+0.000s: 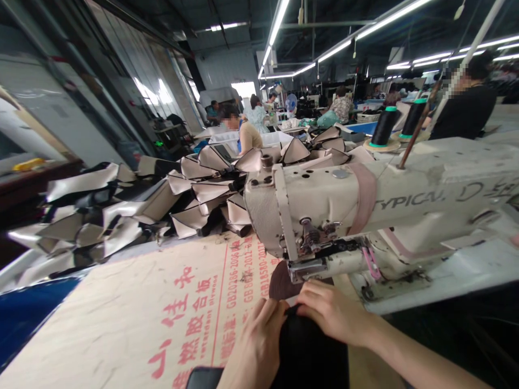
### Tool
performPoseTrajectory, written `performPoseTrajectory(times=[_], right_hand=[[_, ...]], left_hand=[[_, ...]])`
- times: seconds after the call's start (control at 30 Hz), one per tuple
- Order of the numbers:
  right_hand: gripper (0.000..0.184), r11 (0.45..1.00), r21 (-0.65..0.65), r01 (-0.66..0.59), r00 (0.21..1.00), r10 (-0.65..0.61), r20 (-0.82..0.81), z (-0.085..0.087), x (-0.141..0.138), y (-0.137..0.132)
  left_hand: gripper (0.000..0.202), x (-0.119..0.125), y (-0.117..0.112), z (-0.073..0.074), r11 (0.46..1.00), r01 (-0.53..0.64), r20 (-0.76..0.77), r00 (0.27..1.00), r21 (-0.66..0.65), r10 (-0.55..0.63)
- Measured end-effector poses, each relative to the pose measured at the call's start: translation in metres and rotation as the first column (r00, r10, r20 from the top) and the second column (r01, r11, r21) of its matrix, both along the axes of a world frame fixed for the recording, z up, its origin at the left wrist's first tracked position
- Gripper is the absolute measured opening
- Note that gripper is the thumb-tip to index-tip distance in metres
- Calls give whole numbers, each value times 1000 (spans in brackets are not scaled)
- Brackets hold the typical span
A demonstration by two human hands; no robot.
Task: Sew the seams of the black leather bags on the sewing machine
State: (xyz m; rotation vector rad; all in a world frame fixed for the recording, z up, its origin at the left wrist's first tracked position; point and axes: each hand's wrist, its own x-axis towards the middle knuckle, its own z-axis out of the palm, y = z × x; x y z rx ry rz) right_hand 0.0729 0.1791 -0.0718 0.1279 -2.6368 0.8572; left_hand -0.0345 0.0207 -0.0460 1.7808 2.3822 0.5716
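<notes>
My left hand (263,329) has its fingers curled onto the edge of a black fabric piece (312,356) just in front of the sewing machine (316,200). Close on the right, my right hand (328,308) pinches the same black piece, with its fingertips near the machine's presser foot area. A dark brown rounded panel (281,281) lies under the machine head, beyond my fingers. The needle itself is hidden behind the machine head and my hands.
A plywood tabletop (162,313) with red printing stretches to the left. Behind it lies a heap of beige and black sewn pieces (203,189). Black thread cones (383,128) stand behind the machine. Other people sit farther back, one person (247,135) beyond the heap.
</notes>
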Motion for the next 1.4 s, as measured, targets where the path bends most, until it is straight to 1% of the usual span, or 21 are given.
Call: performPoseTrajectory(times=[0.1,0.17,0.2,0.27,0.33,0.4,0.5,0.57,0.63,0.77,0.87,0.93,1.0,1.1,1.2,1.4], right_hand=[[20,1000,3,15,1000,-15,-14,-3,-6,2],[21,1000,14,3,999,-3,-33,-4,-8,3],[22,1000,21,-5,999,6,-42,-4,-9,3],[22,999,39,-15,998,17,-54,-4,-10,3],[22,998,54,-13,998,17,-63,-4,-10,3],[21,998,53,-16,997,20,-78,-6,-11,3],[19,999,27,-24,994,27,-105,-6,-12,5],[19,999,12,-39,994,40,-104,-5,-13,7],[18,998,0,-67,994,67,-88,-4,-13,8],[16,990,-59,-125,991,122,-52,-1,-14,8],[16,982,-103,-156,988,155,-11,0,-14,9],[15,980,-114,-160,987,161,-5,0,-15,10],[14,981,-120,-149,989,148,-22,1,-18,12],[14,983,-126,-133,991,128,-43,2,-21,14],[16,984,-117,-136,991,134,-29,1,-21,15],[14,982,-126,-138,990,139,-8,2,-17,15]], left_hand=[[23,-5,1,7,998,-49,123,991,24,46],[22,-10,0,11,997,-79,229,971,3,77],[22,-12,-2,12,997,-77,267,960,-18,78],[24,-15,-6,14,997,-62,297,952,-34,70],[27,-14,-8,13,998,-65,272,960,-3,63],[29,-12,-8,11,997,-62,203,978,44,52],[32,-8,-5,6,995,17,62,998,102,-23],[33,-8,-2,2,991,55,11,998,124,-57],[27,-9,0,0,991,45,38,998,126,-50],[20,-14,3,1,997,24,161,986,78,-36],[20,-14,2,3,999,27,149,988,34,-32],[18,-14,2,3,999,21,140,990,34,-26],[17,-13,2,3,997,20,152,988,72,-30],[22,-13,4,1,989,8,167,985,144,-32],[21,-14,6,0,985,20,157,986,170,-47],[17,-14,6,3,994,34,195,979,109,-55]])
